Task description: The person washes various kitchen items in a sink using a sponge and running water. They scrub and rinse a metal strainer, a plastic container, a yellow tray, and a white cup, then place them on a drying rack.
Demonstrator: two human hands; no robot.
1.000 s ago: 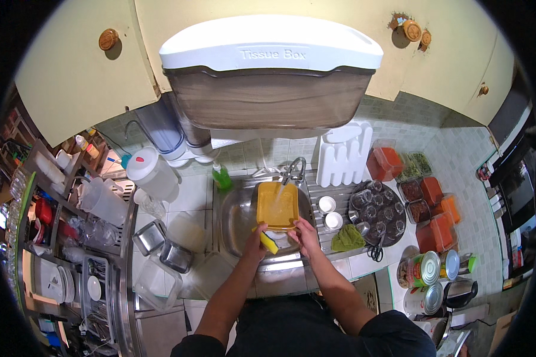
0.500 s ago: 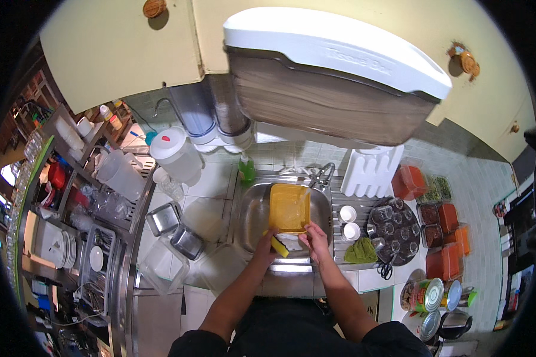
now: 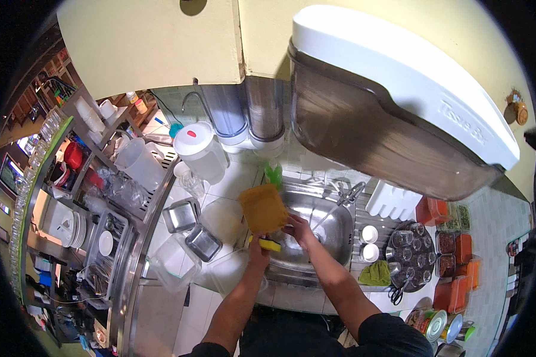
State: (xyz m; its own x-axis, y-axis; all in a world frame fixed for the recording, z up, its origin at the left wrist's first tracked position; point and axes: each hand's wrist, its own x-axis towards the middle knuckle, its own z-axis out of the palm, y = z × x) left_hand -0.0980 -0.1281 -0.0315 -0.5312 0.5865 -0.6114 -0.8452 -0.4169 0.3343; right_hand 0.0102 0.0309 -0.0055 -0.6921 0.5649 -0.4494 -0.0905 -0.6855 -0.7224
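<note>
Our left grip (image 3: 258, 254) clasps the sponge (image 3: 272, 245); our right grip (image 3: 298, 229), pinching the yellow tray (image 3: 261, 208) near-right, should hold firmly.

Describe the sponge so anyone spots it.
From the steel sink, find the left hand near its left edge. That hand holds the sponge, beside the near edge of the mustard tray. It's smaller and brighter yellow than the tray.
</note>
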